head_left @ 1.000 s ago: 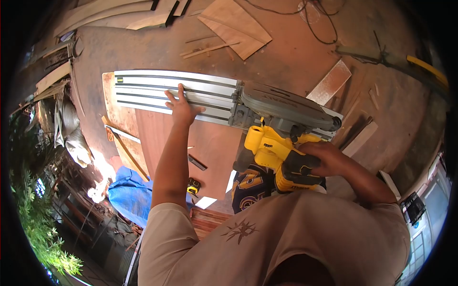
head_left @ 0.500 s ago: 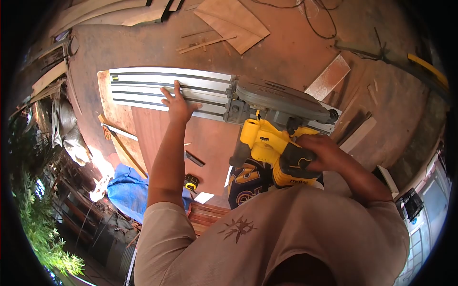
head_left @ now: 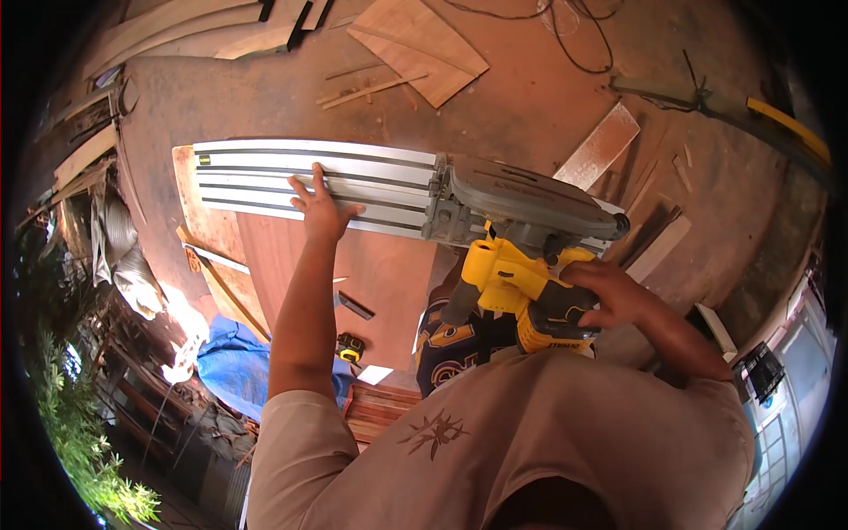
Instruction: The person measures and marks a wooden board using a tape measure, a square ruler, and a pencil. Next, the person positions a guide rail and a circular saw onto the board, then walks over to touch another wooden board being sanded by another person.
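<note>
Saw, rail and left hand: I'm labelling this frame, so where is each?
saw (head_left: 521, 196), head view, grey blade guard
rail (head_left: 371, 177), head view, ribbed top
left hand (head_left: 320, 212), head view, back of hand

Track saw (head_left: 521, 238): yellow body, black grip, grey blade guard, seated on the right part of the guide rail (head_left: 309, 181). Right hand (head_left: 609, 296) wrapped around its handle. Rail: long ribbed aluminium strip, flat across the reddish-brown plywood sheet (head_left: 371, 274), its left end past the sheet's cut edge. Left hand (head_left: 320, 210) flat on the rail, fingers spread, left of the saw.
</note>
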`<state>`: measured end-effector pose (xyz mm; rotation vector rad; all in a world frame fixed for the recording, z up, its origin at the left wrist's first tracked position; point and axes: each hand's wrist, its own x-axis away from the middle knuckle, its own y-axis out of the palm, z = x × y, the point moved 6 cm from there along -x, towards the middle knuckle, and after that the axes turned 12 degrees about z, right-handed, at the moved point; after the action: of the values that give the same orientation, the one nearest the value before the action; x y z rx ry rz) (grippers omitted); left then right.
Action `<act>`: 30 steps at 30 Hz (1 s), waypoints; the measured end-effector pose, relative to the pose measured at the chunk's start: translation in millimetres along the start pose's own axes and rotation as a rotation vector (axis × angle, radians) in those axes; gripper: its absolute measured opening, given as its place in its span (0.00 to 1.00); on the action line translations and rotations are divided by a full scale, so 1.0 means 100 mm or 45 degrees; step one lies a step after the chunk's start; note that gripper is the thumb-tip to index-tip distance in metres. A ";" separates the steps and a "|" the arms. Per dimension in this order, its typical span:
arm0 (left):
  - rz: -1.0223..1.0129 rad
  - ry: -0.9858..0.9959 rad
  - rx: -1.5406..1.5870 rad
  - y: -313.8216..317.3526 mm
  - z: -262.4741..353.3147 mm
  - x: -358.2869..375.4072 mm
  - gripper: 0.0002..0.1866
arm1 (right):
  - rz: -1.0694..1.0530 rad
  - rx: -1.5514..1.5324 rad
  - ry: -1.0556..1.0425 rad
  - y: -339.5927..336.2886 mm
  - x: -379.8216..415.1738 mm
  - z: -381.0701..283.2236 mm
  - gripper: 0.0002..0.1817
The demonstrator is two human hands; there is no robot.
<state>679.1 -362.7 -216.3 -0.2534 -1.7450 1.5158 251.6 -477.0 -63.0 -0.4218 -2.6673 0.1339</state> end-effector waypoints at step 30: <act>-0.017 -0.023 0.023 -0.02 0.02 0.01 0.67 | 0.288 0.161 0.023 0.28 -0.36 0.27 0.43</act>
<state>677.9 -363.7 -213.5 -0.2188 -1.7430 1.5282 279.0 -462.5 -106.2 -0.6785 -2.5681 0.3627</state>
